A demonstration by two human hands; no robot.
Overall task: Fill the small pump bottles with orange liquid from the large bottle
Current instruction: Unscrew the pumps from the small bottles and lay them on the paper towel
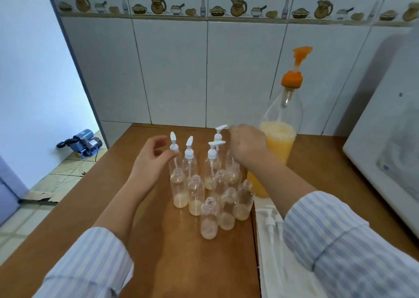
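Note:
Several small clear bottles stand clustered on the wooden table, each with a little pale orange liquid at the bottom. The back ones carry white pump tops; the front ones are uncapped. Behind and to the right of them stands the large bottle, about half full of orange liquid, with an orange pump. My left hand is loosely curled, its thumb tip at the collar of the leftmost pump bottle. My right hand curls down over the top of a back-right small bottle, hiding its neck.
Loose white pump heads lie on a white cloth at the right of the cluster. A white appliance fills the right side. A tiled wall backs the table. A blue motor sits on the floor at the left.

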